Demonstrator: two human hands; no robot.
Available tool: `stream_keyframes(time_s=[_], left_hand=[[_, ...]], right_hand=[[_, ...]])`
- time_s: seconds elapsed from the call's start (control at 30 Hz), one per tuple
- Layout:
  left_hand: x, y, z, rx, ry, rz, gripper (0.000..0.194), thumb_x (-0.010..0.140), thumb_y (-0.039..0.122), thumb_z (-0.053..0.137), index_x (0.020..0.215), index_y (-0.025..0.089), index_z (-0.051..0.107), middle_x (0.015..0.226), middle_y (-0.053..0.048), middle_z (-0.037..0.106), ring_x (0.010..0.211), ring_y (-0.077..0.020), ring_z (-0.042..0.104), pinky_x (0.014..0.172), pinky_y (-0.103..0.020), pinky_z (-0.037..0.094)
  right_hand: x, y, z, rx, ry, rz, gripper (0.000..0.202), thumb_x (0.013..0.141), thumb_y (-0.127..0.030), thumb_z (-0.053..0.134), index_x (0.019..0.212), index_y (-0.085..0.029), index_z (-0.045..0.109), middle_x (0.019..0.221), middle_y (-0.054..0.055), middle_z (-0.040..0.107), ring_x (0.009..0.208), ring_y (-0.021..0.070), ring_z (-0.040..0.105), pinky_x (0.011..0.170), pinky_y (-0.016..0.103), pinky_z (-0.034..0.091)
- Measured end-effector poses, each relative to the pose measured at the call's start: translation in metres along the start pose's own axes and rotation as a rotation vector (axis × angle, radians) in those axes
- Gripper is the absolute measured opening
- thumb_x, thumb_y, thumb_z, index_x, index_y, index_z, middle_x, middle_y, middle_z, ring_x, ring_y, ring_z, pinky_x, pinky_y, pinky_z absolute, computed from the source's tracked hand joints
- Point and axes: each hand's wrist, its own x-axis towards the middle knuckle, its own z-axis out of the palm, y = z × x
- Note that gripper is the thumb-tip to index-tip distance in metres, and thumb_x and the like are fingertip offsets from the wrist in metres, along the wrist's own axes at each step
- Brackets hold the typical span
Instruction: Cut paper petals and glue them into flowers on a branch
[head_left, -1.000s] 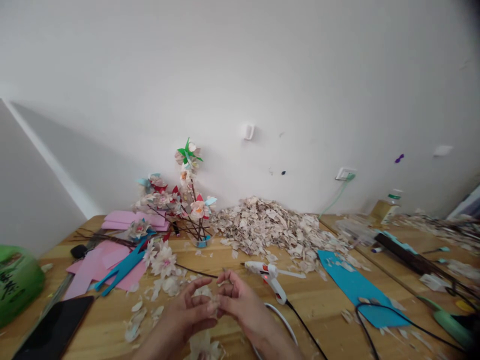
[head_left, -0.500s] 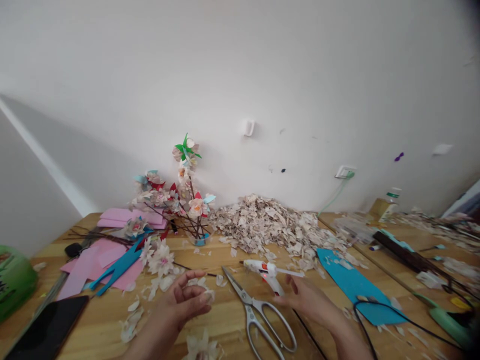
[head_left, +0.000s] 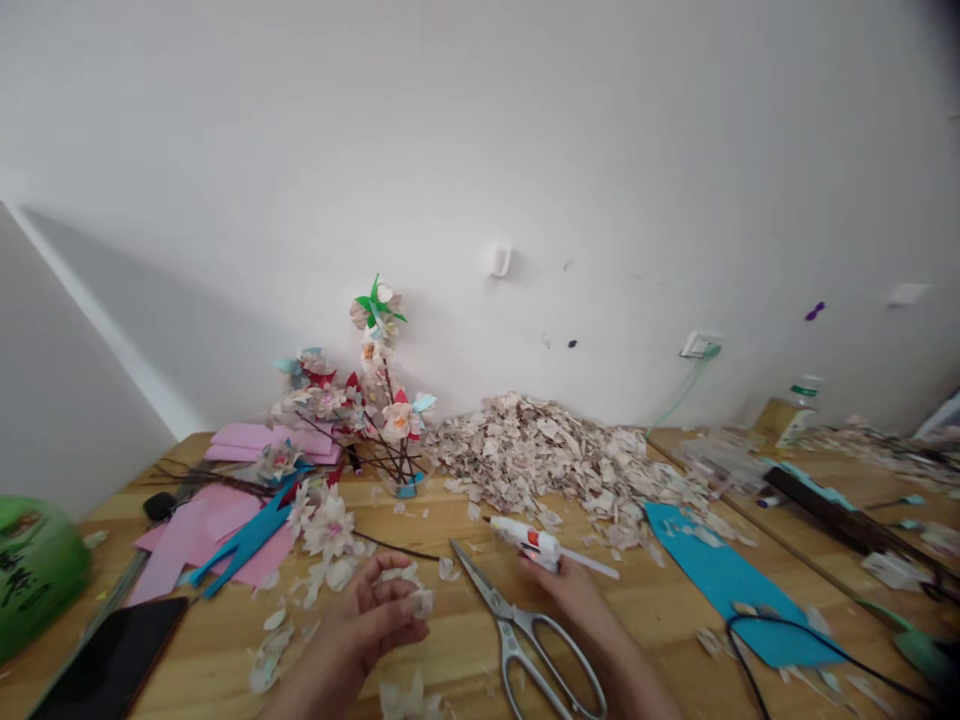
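Near the table's front, my left hand (head_left: 381, 612) is closed in a pinch on a small whitish petal (head_left: 421, 602). My right hand (head_left: 566, 585) is wrapped round the handle of a white glue gun (head_left: 525, 537), whose nozzle points left and whose glue stick sticks out at the back right. Metal scissors (head_left: 510, 620) lie between my hands, blades slightly apart. Below my left hand sits a pale petal flower (head_left: 409, 698). Another flower (head_left: 328, 522) on a dark twig (head_left: 394, 546) lies just beyond it.
A large heap of dried petals (head_left: 547, 450) rests against the wall. Flower twigs stand in a clear cup (head_left: 405, 482). Pink paper (head_left: 232, 515), a phone (head_left: 112, 655) and a green container (head_left: 37, 575) are at left. Blue paper (head_left: 727, 575) and a black cable (head_left: 817, 632) lie at right.
My right hand has moved left and closed round the glue gun's handle, which it was only reaching before. My left hand keeps its pinch. The view has shifted slightly.
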Motion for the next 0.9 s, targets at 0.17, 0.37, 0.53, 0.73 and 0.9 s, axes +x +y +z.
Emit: stream_keyframes(time_s=[0.17, 0.37, 0.53, 0.73, 0.9], left_hand=[[0.002, 0.001, 0.000, -0.008, 0.033, 0.043, 0.039, 0.050, 0.019, 0.079, 0.079, 0.020, 0.053, 0.060, 0.005, 0.062, 0.056, -0.0109, 0.059, 0.061, -0.028, 0.048], [0.005, 0.002, -0.002, 0.031, 0.023, 0.076, 0.041, 0.052, 0.019, 0.079, 0.079, 0.021, 0.049, 0.059, 0.007, 0.062, 0.055, -0.0104, 0.057, 0.062, -0.029, 0.048], [0.005, 0.002, -0.003, 0.057, -0.001, 0.100, 0.039, 0.054, 0.019, 0.077, 0.080, 0.021, 0.048, 0.060, 0.006, 0.062, 0.057, -0.0104, 0.057, 0.060, -0.026, 0.046], [0.005, -0.001, -0.004, 0.071, -0.004, 0.105, 0.042, 0.057, 0.019, 0.075, 0.088, 0.022, 0.047, 0.065, 0.004, 0.065, 0.060, -0.0126, 0.060, 0.063, -0.028, 0.046], [0.006, 0.000, -0.004, 0.060, 0.016, 0.102, 0.046, 0.053, 0.021, 0.078, 0.088, 0.021, 0.048, 0.061, 0.005, 0.064, 0.057, -0.0125, 0.059, 0.062, -0.029, 0.047]], right_hand=[[-0.037, -0.031, 0.006, 0.140, -0.046, -0.072, 0.043, 0.065, -0.053, 0.061, 0.085, -0.016, 0.069, 0.074, 0.006, 0.071, 0.068, 0.0246, 0.062, 0.066, 0.034, 0.050], [-0.070, -0.052, 0.024, 0.226, -0.200, -0.140, 0.032, 0.069, -0.048, 0.063, 0.080, -0.019, 0.069, 0.094, 0.006, 0.070, 0.084, 0.0252, 0.062, 0.080, 0.037, 0.048], [-0.070, -0.053, 0.023, 0.219, -0.302, -0.116, 0.040, 0.070, -0.054, 0.060, 0.089, -0.020, 0.068, 0.099, 0.007, 0.069, 0.097, 0.0278, 0.059, 0.089, 0.041, 0.044], [-0.077, -0.058, 0.025, 0.285, -0.324, -0.099, 0.050, 0.066, -0.059, 0.062, 0.099, -0.021, 0.065, 0.095, 0.007, 0.070, 0.090, 0.0271, 0.062, 0.082, 0.039, 0.048], [-0.078, -0.055, 0.025, 0.268, -0.307, -0.065, 0.049, 0.066, -0.059, 0.061, 0.097, -0.021, 0.066, 0.097, 0.007, 0.069, 0.091, 0.0277, 0.061, 0.084, 0.040, 0.047]])
